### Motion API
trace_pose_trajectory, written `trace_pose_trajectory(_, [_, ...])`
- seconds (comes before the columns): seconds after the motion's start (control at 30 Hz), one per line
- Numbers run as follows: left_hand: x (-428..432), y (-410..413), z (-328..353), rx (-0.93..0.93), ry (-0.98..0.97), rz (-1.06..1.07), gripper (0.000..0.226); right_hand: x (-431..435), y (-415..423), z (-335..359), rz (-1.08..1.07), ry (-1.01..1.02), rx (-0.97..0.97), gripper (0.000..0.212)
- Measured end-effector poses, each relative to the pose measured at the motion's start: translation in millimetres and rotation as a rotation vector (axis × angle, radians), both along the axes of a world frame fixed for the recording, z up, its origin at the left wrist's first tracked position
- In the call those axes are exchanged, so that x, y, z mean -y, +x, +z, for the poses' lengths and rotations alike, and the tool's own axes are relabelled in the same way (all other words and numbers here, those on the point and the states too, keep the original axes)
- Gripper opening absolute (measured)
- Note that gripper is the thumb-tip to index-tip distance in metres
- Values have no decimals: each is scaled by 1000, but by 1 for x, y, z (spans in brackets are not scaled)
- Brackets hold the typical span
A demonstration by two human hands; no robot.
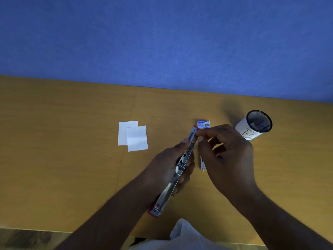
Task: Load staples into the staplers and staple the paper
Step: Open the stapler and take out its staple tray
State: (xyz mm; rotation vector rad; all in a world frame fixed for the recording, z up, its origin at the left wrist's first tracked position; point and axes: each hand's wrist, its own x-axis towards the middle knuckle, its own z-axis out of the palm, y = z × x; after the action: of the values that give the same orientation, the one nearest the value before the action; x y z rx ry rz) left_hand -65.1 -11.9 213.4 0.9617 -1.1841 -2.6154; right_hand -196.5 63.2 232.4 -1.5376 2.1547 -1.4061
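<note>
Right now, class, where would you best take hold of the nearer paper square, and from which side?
Pinch the nearer paper square at its near right corner, coming from the right. It lies flat, overlapping the other paper square; that corner sits clear on the table, so your grip probably takes one sheet.

The stapler (182,163) is long, shiny metal with red ends. It is opened out flat and tilted. The left hand (167,170) grips its middle, and the right hand (228,150) pinches its far tip. Two white papers (133,136) lie overlapping, left of the grip. A small blue box of staples (203,124) sits just past the pinch. A thin silver bar (202,164) lies flat just right of the grip.
</note>
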Motion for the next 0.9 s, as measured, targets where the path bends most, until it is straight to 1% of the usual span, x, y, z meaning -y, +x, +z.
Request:
trace_pose_trajectory(0.1, [0, -2, 2, 7, -28, 24, 55, -1, 9, 1, 25, 19, 69, 14])
trace_pose_trajectory(0.27, [6, -4, 3, 64, -72, 18, 66, -2, 17, 1, 11, 44, 138, 13])
trace_pose_trajectory(0.3, [5, -4, 1, 67, -79, 19, 63, -1, 17, 1, 10, 51, 167, 12])
trace_pose_trajectory(0.37, [3, -4, -3, 70, -102, 27, 46, -2, 18, 1, 8, 65, 230, 8])
trace_pose_trajectory(0.4, [2, -4, -2, 84, -103, 30, 42, -3, 18, 0, 3, 69, 248, 7])
trace_pose_trajectory(0.47, [0, -4, -3, 106, -114, 27, 42, -4, 19, 1, 0, 72, 255, 7])
trace_pose_trajectory(0.63, [-2, -4, 1, 129, -118, 40, 41, -7, 19, 4, 25, 94, 202, 14])
trace_pose_trajectory(0.8, [0, -4, -1, 129, -66, 85, 41, -8, 18, 5, 33, 110, 272, 17])
trace_pose_trajectory(0.9, [0, -4, -9, 93, -23, 118, 44, -8, 18, 6, 65, 89, 312, 20])
